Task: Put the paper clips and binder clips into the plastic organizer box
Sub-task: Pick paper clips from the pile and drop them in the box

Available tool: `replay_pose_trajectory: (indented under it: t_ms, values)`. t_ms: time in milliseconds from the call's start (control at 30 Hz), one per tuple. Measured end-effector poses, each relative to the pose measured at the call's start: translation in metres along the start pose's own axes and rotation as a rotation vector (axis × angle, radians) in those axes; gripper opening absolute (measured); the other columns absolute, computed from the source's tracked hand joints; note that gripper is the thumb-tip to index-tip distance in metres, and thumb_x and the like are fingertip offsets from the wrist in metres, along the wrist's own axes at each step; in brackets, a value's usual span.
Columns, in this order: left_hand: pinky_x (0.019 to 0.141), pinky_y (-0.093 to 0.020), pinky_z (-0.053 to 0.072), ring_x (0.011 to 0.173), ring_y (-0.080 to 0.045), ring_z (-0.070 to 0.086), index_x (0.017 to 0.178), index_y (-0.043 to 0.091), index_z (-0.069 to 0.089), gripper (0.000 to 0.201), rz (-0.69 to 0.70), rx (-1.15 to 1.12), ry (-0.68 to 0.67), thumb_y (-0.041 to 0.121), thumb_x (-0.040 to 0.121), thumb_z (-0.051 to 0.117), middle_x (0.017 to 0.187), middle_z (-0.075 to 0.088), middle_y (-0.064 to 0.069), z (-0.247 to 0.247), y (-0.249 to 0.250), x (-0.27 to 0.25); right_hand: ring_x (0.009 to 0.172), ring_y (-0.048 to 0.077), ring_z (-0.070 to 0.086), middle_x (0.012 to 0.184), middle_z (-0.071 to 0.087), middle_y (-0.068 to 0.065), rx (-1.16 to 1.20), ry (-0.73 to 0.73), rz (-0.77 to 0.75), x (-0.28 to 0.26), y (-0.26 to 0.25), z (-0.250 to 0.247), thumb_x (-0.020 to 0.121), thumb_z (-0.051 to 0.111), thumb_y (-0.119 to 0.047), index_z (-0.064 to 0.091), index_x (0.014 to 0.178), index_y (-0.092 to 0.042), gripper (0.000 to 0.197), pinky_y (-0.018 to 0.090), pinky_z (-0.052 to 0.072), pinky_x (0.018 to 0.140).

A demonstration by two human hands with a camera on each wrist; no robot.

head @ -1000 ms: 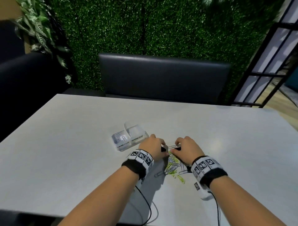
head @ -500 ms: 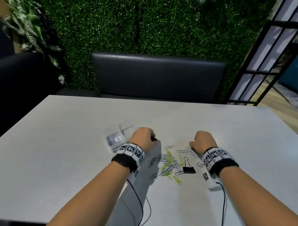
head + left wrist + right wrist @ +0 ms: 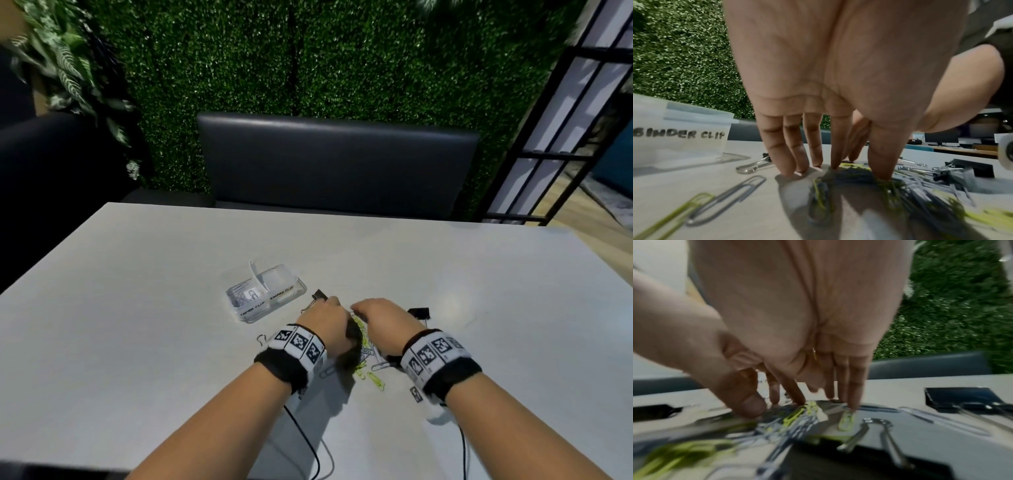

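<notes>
Currently both hands are working the loose pile of silver and yellow-green wire paper clips [image 3: 368, 359] on the white table [image 3: 137, 308], so this looks like the gather step, nothing lifted yet. Left hand [image 3: 327, 327] is coming down with straight fingers [image 3: 791, 155], tips touching the table at the pile's edge, grip apart. Right hand [image 3: 383, 322] is raking the far side, fingers [image 3: 856, 386] extended onto the clips; whether its thumb is pinching anything, I cannot tell, that view is smeared. Clear plastic organizer box [image 3: 265, 296] is sitting just beyond the left hand, lid up, a few clips already in the near-left compartment. Black metal binder clips are lying out at the pile's fringes: one [image 3: 320, 295] near the box, one [image 3: 418, 312] right of the right hand. Next move probably calls for closing both hands on a bunch, then lifting it over to the paper-clip side, not the cell marked "BINDER CLIP". Risk: thin wire slipping out.
</notes>
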State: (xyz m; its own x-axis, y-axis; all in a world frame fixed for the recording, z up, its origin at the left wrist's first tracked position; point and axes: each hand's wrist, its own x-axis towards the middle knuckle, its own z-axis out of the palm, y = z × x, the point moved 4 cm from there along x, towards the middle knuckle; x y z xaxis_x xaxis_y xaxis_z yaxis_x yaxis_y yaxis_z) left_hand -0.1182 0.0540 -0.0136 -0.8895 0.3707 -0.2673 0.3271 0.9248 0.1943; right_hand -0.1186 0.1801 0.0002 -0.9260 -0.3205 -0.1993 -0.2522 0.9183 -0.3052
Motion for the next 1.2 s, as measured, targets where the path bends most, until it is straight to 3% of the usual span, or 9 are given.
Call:
replay_pose_trajectory:
  t_ms: [133,267,367,500,700,800,900,1100,1200]
  values:
    - [0.094,-0.044,0.051,0.113,-0.034,0.056,0.120,0.013,0.066,0.045,0.003,-0.012,0.005,0.042,0.087,0.057,0.120,0.055,-0.014,0.009,-0.001,-0.014,0.105,0.025,0.062,0.117,0.064,0.006,-0.013,-0.021,0.020,-0.021,-0.014,0.011,0.081,0.046,0.006,0.065,0.116,-0.017,0.046,0.037,0.054,0.088]
    - [0.091,-0.045,0.052,0.110,-0.031,0.056,0.121,0.022,0.066,0.050,0.048,-0.021,0.008,0.051,0.081,0.061,0.117,0.057,-0.010,0.017,-0.003,-0.032,0.109,0.022,0.063,0.118,0.067,0.004,0.126,0.020,-0.016,-0.039,-0.017,0.023,0.080,0.048,0.004,0.066,0.119,-0.021,0.050,0.037,0.053,0.092]
    - [0.096,-0.041,0.049,0.119,-0.029,0.051,0.131,0.028,0.061,0.057,0.007,-0.038,0.061,0.052,0.079,0.065,0.126,0.054,-0.007,0.008,-0.009,-0.045,0.117,0.021,0.059,0.128,0.060,0.007,0.163,0.095,0.111,-0.037,0.006,0.015,0.080,0.048,0.011,0.060,0.129,-0.016,0.057,0.037,0.052,0.098]
    - [0.100,-0.042,0.047,0.123,-0.029,0.048,0.139,0.026,0.055,0.069,-0.084,-0.073,0.031,0.056,0.078,0.068,0.132,0.049,-0.009,0.006,-0.018,-0.054,0.115,0.031,0.052,0.118,0.059,0.015,0.029,0.078,0.274,-0.038,0.027,0.007,0.079,0.040,0.009,0.053,0.126,-0.008,0.052,0.038,0.052,0.089]
    - [0.097,-0.041,0.049,0.120,-0.029,0.050,0.134,0.026,0.057,0.074,-0.070,-0.082,0.018,0.063,0.072,0.072,0.127,0.050,-0.009,0.014,-0.012,-0.054,0.116,0.025,0.056,0.126,0.060,0.009,0.048,0.040,0.190,-0.036,0.002,0.019,0.087,0.048,-0.002,0.057,0.128,-0.014,0.044,0.037,0.051,0.095]
    - [0.095,-0.043,0.050,0.118,-0.029,0.051,0.132,0.028,0.060,0.064,-0.020,-0.107,0.077,0.057,0.077,0.073,0.124,0.052,-0.007,0.010,-0.005,-0.051,0.111,0.023,0.057,0.119,0.064,0.005,-0.004,0.112,0.137,-0.037,-0.003,0.018,0.092,0.058,-0.029,0.065,0.119,-0.021,0.029,0.039,0.051,0.093]
    - [0.089,-0.044,0.052,0.113,-0.029,0.055,0.127,0.031,0.065,0.049,0.037,-0.086,0.084,0.050,0.082,0.072,0.120,0.055,-0.006,0.008,0.002,-0.047,0.111,0.024,0.053,0.111,0.064,0.002,-0.127,0.067,0.129,-0.037,-0.006,0.016,0.085,0.068,-0.047,0.069,0.113,-0.022,0.037,0.041,0.049,0.091]
    - [0.079,-0.036,0.053,0.100,-0.030,0.065,0.113,0.025,0.073,0.026,-0.002,-0.127,0.106,0.031,0.089,0.067,0.108,0.066,-0.008,0.009,-0.001,-0.039,0.095,0.027,0.063,0.098,0.068,0.002,-0.093,0.079,0.181,-0.038,-0.003,0.021,0.080,0.075,-0.045,0.072,0.097,-0.026,0.025,0.039,0.054,0.082]
    - [0.082,-0.035,0.055,0.096,-0.030,0.068,0.108,0.026,0.076,0.022,-0.051,-0.190,0.103,0.030,0.087,0.069,0.106,0.070,-0.008,0.010,-0.006,-0.036,0.092,0.025,0.065,0.096,0.070,0.000,-0.034,0.089,0.193,-0.039,-0.001,0.019,0.081,0.075,-0.038,0.071,0.094,-0.028,0.018,0.036,0.054,0.080]
